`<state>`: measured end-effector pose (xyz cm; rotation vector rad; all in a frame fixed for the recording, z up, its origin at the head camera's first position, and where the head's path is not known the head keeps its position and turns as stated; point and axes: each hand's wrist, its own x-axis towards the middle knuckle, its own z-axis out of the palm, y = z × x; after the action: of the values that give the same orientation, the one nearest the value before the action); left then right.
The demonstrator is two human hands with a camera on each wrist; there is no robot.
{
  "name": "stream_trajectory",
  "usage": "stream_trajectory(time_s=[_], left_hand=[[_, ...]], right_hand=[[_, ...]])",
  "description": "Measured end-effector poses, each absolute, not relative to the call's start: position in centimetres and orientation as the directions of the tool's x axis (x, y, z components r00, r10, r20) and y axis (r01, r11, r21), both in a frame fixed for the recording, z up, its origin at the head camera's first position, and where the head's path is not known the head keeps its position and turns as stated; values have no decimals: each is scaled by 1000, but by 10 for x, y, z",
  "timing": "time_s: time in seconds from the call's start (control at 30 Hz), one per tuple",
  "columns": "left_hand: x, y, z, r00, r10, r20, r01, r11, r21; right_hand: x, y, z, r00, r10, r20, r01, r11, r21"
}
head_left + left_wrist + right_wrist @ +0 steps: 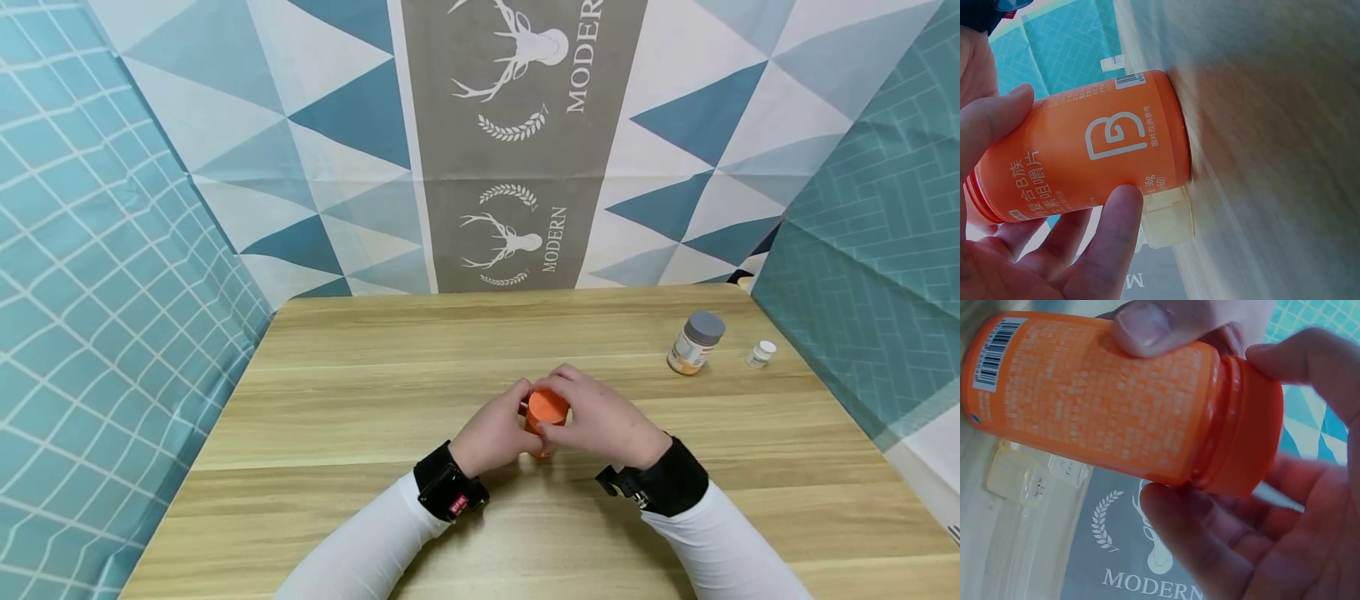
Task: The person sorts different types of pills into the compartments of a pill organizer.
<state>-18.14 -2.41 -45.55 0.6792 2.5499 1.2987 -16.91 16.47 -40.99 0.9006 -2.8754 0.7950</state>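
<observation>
An orange bottle (545, 410) with a white letter B stands at the middle of the wooden table (360, 375). My left hand (501, 427) grips its body, and in the left wrist view its fingers (1116, 219) curl round the label (1091, 147). My right hand (592, 417) grips the orange cap (1254, 444), with the fingers (1310, 362) wrapped round its rim. The cap sits on the bottle's neck. A small pale yellow plastic piece (1169, 222) lies at the bottle's base (1019, 475).
A jar with a grey lid (696, 342) and a tiny white-capped vial (761, 353) stand at the table's far right. Patterned cloth walls (112, 275) close in the left, back and right sides.
</observation>
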Motion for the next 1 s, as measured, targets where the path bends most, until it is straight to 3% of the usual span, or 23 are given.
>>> stream_trajectory(time_s=[0.2, 0.37, 0.5, 0.63, 0.73, 1.0], left_hand=[[-182, -22, -457, -872, 489, 14, 300, 512, 805], [-183, -22, -459, -875, 484, -4, 270, 494, 826], [-183, -23, -459, -873, 487, 11, 283, 488, 826], [-182, -25, -458, -866, 499, 38, 315, 485, 816], [-182, -26, -459, -864, 501, 40, 311, 472, 825], [-182, -26, -456, -865, 501, 5, 279, 473, 836]], right_hand=[[-168, 156, -420, -931, -322, 170, -363, 795, -486], [-165, 149, -423, -953, -237, 189, -300, 832, -467], [-164, 153, -419, -903, -359, 237, -429, 797, -425], [-165, 162, -412, -761, -595, 259, -648, 677, -350], [-164, 168, -408, -692, -683, 232, -716, 609, -342], [-166, 171, -405, -726, -657, 203, -681, 646, -344]])
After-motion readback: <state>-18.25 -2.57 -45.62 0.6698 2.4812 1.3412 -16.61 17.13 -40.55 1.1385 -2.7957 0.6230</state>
